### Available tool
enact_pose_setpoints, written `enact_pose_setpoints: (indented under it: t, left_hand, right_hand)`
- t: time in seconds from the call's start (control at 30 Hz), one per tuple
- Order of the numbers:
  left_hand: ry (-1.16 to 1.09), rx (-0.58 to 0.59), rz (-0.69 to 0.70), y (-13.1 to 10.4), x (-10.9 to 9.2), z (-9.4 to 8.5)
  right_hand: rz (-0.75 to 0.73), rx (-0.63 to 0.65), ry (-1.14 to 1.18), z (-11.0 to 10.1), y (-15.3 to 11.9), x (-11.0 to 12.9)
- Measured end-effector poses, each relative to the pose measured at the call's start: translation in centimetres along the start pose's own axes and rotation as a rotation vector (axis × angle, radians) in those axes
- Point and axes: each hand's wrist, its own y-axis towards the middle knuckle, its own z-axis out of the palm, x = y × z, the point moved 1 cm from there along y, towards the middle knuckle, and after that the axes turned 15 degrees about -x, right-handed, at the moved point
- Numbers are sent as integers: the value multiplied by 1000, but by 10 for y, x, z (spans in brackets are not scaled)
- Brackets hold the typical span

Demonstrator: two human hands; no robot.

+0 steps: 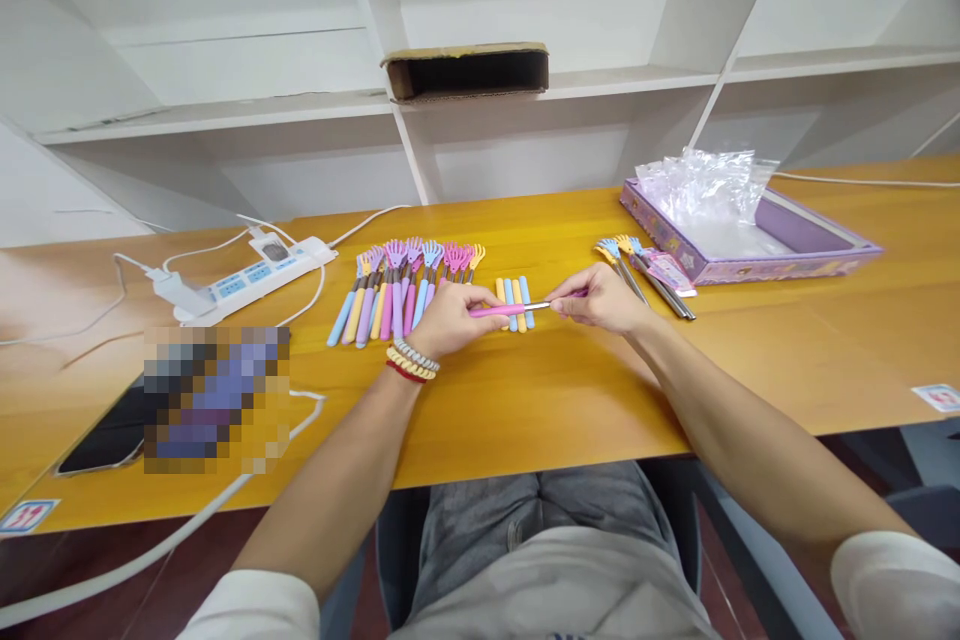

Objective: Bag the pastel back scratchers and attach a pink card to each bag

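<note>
Shirt front [592, 580] first, then the table [525, 420]. Left hand [454, 317] is closed on a pink grip [499, 311]; right hand [596, 300] pinches the far end of the rod [536, 306] coming out of it, so the piece spans the gap between both hands, over loose grips [529, 292]. If fingers slip under a hard push, I'd guess, a hand could jerk and scatter those. Swinging left risks the scratchers [396, 305] beside the left hand; swinging right, the grey rods [664, 292], with the tray [780, 268] beyond. More room runs from the hands back toward the near edge.
</note>
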Motion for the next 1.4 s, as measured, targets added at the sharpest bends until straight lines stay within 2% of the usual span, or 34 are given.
enact_pose_setpoints:
  t: [0.17, 0.33, 0.47, 0.63, 0.7, 0.8, 0.9, 0.97, 1.03, 1.13, 1.4]
  left_hand:
    - [-13, 19, -6, 0, -1, 1]
    - [43, 53, 1, 1, 2, 1]
    - [115, 36, 129, 2, 4, -2]
    - [285, -54, 305, 1, 7, -5]
    - [339, -120, 324, 2, 9, -6]
    - [420, -286, 201, 5, 15, -9]
    - [570, -433, -47, 8, 23, -17]
    - [670, -474, -210, 8, 28, -21]
    - [730, -462, -336, 8, 32, -24]
    - [778, -388, -439, 8, 36, -24]
    - [839, -337, -504, 6, 36, -19]
  right_hand:
    - [1, 24, 14, 0, -1, 3]
    - [35, 102, 45, 4, 1, -5]
    - [102, 133, 127, 3, 4, -9]
    - [207, 165, 341, -5, 4, -1]
    - [225, 190, 452, -8, 4, 1]
    - [193, 128, 596, -15, 9, -1]
    - [147, 12, 657, -20, 15, -6]
    - [140, -24, 665, -22, 17, -9]
    - [138, -22, 659, -21, 17, -10]
    - [139, 16, 625, -19, 16, -10]
    - [129, 66, 503, -16, 14, -11]
